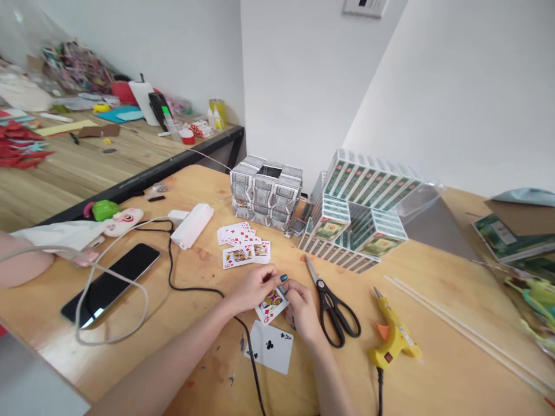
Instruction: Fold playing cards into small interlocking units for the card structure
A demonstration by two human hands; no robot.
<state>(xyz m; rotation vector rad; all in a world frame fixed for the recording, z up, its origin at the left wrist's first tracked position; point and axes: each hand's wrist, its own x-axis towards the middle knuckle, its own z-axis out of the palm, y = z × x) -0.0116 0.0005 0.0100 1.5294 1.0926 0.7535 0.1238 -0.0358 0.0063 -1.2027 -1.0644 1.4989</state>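
A queen of diamonds playing card (pixel 272 306) is held between my hands near the table's middle, its upper edge hidden by fingers. My left hand (pixel 254 289) pinches it from the upper left, and my right hand (pixel 302 307) grips its right side. Just below lies an ace of clubs card (pixel 277 352), face up. Beyond my left hand, several red-suit cards (pixel 236 234) and a king card (pixel 238 256) are spread out. Black-handled scissors (pixel 332 306) rest right of my right hand, and farther right lies a yellow glue gun (pixel 392 338).
Behind the cards stands a structure of folded cards (pixel 266 190) beside stacked card boxes (pixel 368 179). A phone (pixel 115 283), white cable (pixel 82 289) and white power block (pixel 193 225) lie left. A black cord (pixel 208 289) runs under my left arm. White glue sticks (pixel 459 323) lie right.
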